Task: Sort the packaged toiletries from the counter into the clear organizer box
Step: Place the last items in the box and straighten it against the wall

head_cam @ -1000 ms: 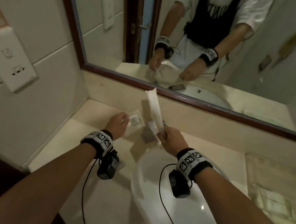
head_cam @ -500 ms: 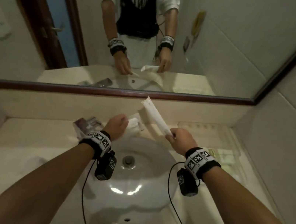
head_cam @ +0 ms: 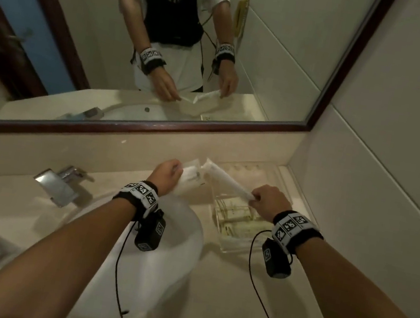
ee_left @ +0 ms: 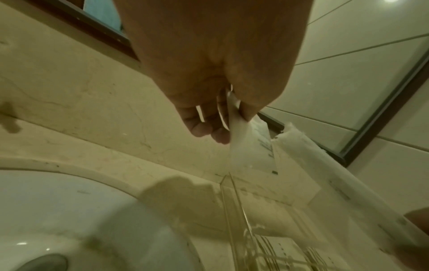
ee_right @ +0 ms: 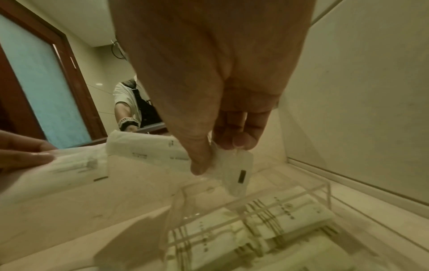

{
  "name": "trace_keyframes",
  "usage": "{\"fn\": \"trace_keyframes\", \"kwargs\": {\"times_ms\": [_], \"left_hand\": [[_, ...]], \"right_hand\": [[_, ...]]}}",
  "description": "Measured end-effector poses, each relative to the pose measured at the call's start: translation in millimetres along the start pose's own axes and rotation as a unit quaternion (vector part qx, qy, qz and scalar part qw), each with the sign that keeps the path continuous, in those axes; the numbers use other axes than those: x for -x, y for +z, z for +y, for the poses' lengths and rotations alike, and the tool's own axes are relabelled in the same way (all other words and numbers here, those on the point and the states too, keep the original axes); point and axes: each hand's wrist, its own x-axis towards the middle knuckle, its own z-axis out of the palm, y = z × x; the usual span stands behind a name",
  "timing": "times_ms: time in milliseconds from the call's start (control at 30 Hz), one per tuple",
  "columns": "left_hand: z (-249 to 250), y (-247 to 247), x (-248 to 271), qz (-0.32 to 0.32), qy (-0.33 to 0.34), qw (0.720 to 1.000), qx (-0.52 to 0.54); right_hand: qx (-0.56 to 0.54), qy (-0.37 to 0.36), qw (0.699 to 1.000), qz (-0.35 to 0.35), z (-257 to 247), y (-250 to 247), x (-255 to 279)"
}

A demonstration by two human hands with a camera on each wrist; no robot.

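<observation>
Clear organizer box (head_cam: 228,247) sitting on counter, packaged items lying inside.
Right hand (head_cam: 269,200) pinching long white packet (head_cam: 223,179) by end, slanting above box.
Left hand (head_cam: 165,173) pinching flat white sachet (head_cam: 191,176), hanging just left of box.

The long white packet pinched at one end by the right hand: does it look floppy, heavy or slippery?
Probably fairly stiff: the long white packet juts out straight from the right hand, which pinches only one end. Likely light, since that pinch carries it. Its glossy wrapper may be slippery.
</observation>
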Motion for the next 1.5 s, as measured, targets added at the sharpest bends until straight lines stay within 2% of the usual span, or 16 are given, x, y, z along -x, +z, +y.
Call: {"fn": "trace_keyframes", "kwargs": {"times_ms": [367,633,900,1067,1233,1500], "left_hand": [[16.3,54.6,-14.4,-0.016,-0.013,0.999,-0.045],[18.7,71.9,-18.6,-0.045,-0.027,0.997,-0.058],[16.1,79.8,-20.3,-0.058,-0.020,0.996,-0.067],[16.1,85.0,-17.4,-0.060,-0.024,0.996,-0.068],[19.3,88.5,-14.6,-0.072,-0.021,0.994,-0.073],[20.9,91.5,-16.0,-0.086,-0.023,0.994,-0.068]], "right_hand": [[0.119,0.028,0.983,-0.140,97.4,13.6,-14.7],[0.129,0.007,0.966,-0.223,111.6,39.7,-27.5],[0.134,0.007,0.968,-0.212,120.7,61.0,-34.6],[0.088,-0.042,0.971,-0.218,118.0,72.8,-39.1],[0.091,-0.065,0.967,-0.230,114.3,81.4,-41.4],[0.083,-0.116,0.968,-0.204,104.2,91.7,-37.9]]}}
